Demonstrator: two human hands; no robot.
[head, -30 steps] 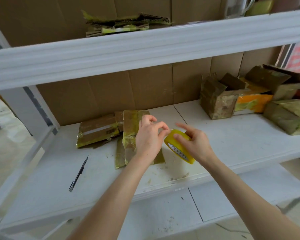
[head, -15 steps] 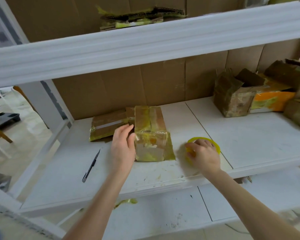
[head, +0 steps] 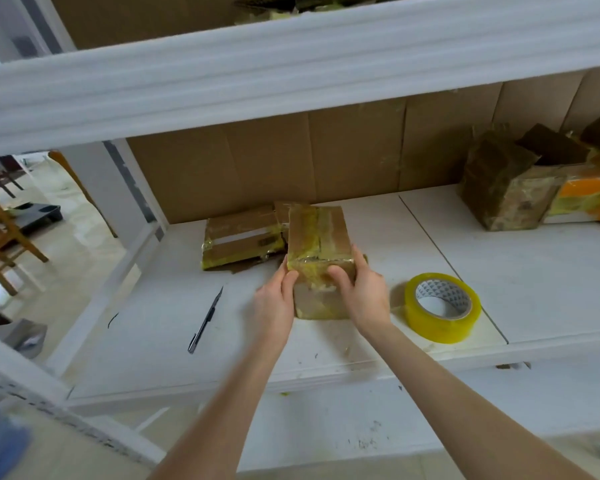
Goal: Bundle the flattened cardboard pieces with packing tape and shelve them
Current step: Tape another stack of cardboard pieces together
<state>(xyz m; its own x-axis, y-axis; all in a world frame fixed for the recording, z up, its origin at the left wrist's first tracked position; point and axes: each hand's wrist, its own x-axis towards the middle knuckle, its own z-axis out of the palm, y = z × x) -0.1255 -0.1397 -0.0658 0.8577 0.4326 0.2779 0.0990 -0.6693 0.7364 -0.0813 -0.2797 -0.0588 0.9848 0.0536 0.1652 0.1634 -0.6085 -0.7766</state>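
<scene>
Both forearms reach up from the bottom of the frame to the middle. The left hand [head: 274, 301] grips the left side of the bundle [head: 317, 237] at its near end, fingers curled against it. The right hand [head: 366, 299] grips the right side, thumb across the near face and fingers wrapped round the far edge. The bundle is at centre frame, on or just above the white shelf [head: 551, 271]; whether its base touches cannot be told. Yellowish tape bands cross its top and near end.

The cutter [head: 207, 317] lies left of the hands, untouched. The tape [head: 430, 322] lies flat on the shelf to the right, just beside the right hand but apart from it.

Behind the bundle, touching or nearly touching its left side, lies a flat pack [head: 238, 242], also taped. Open boxes [head: 503, 192] stand at the far right. At the top edge, a stack [head: 274, 8] of cardboard lies on the top shelf [head: 291, 74].

The wrapping looks finished: roll down, both hands on the bundle. What seems left is placing it, perhaps up with the stack, and then any remaining pieces.
</scene>
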